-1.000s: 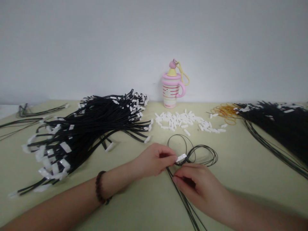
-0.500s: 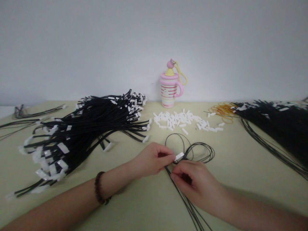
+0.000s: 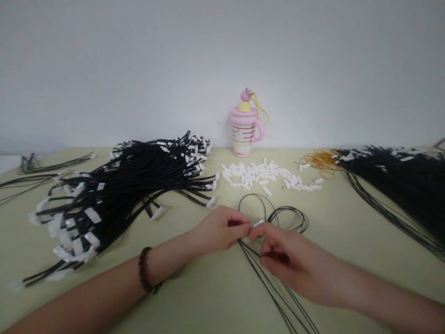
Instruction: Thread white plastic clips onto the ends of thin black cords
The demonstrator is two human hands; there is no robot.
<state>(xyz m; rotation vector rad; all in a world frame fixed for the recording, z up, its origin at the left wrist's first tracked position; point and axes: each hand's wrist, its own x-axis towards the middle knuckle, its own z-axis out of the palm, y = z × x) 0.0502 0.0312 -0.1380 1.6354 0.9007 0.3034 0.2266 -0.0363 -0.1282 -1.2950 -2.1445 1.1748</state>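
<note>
My left hand (image 3: 225, 229) is closed in a pinch on thin black wires (image 3: 266, 283), right beside a small white connector (image 3: 258, 223). The wires fan out below the fingers toward the near edge of the view. My right hand (image 3: 292, 260) has its index finger stretched to the connector and the left fingertips, partly covering the white piece. Its thumb is apart from that index finger, while the other fingers curl inward. Beyond both hands, loops of black wire (image 3: 290, 208) lie on the table.
Black cables with white ends (image 3: 128, 171) are heaped at left. Loose white connectors (image 3: 257, 174) lie scattered before a pink cup (image 3: 242, 132) by the wall. Orange rubber bands (image 3: 318, 160) and another black wire pile (image 3: 399, 181) are at right.
My right hand's pinch has opened, and its index finger has moved up to the connector. The wires below have spread apart and shifted slightly right. My left hand stays nearly still.
</note>
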